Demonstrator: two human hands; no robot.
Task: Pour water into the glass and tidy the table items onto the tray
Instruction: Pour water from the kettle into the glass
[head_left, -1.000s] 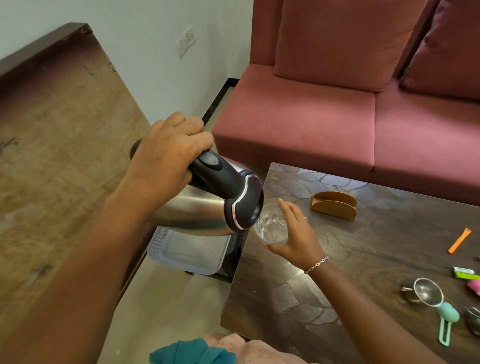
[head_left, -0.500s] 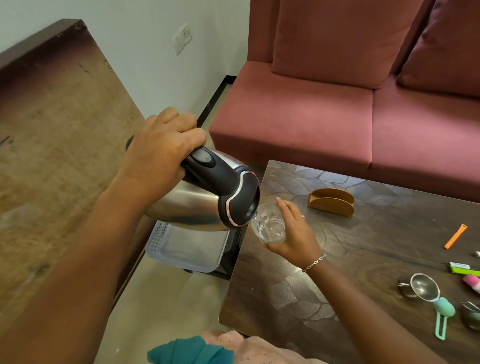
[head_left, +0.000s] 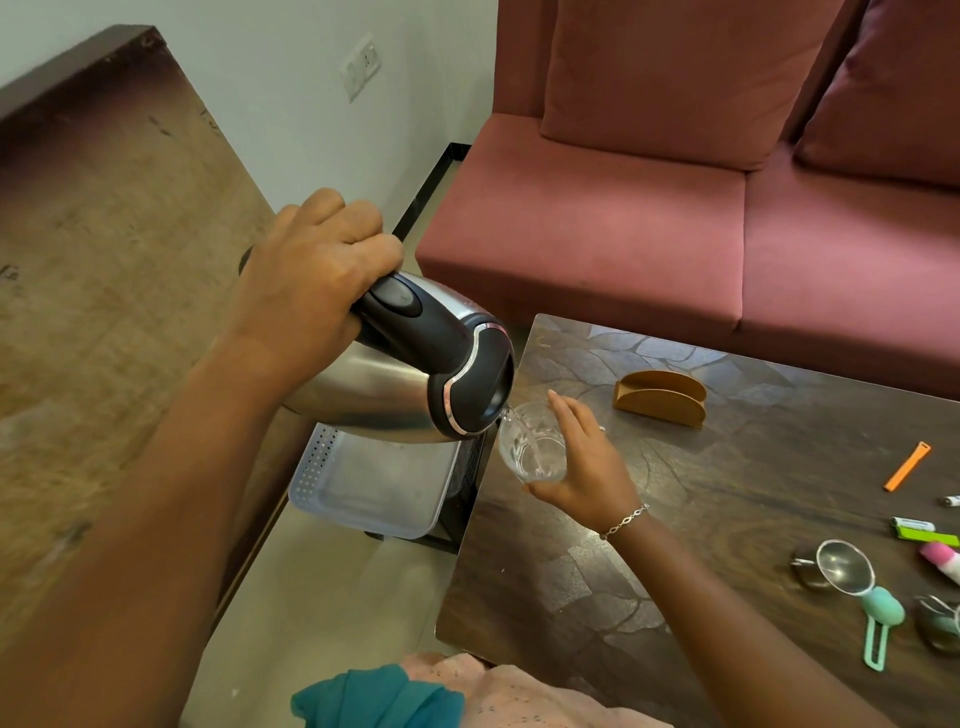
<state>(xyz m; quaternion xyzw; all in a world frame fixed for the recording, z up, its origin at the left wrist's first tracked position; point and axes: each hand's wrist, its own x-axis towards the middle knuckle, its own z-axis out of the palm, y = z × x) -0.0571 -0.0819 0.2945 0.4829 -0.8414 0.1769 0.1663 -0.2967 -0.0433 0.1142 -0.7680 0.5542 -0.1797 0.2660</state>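
Note:
My left hand (head_left: 311, 275) grips the black handle of a steel electric kettle (head_left: 395, 395), tipped far over to the right. A thin stream of water runs from its spout into a clear glass (head_left: 530, 441). My right hand (head_left: 587, 462) holds that glass tilted toward the spout, over the left edge of the dark table (head_left: 675, 571). A little water lies in the glass. A clear plastic tray (head_left: 363, 483) sits lower down, under the kettle, between the two tables.
On the dark table lie a brown napkin holder (head_left: 660, 397), an orange stick (head_left: 906, 466), a green lighter (head_left: 919, 532), a steel strainer with a mint handle (head_left: 852, 577) and a pink item (head_left: 943, 561). A wooden table (head_left: 104, 312) stands left, a maroon sofa (head_left: 675, 208) behind.
The kettle has tipped a little further and water now streams into the glass. Both hands keep their grips and have barely shifted.

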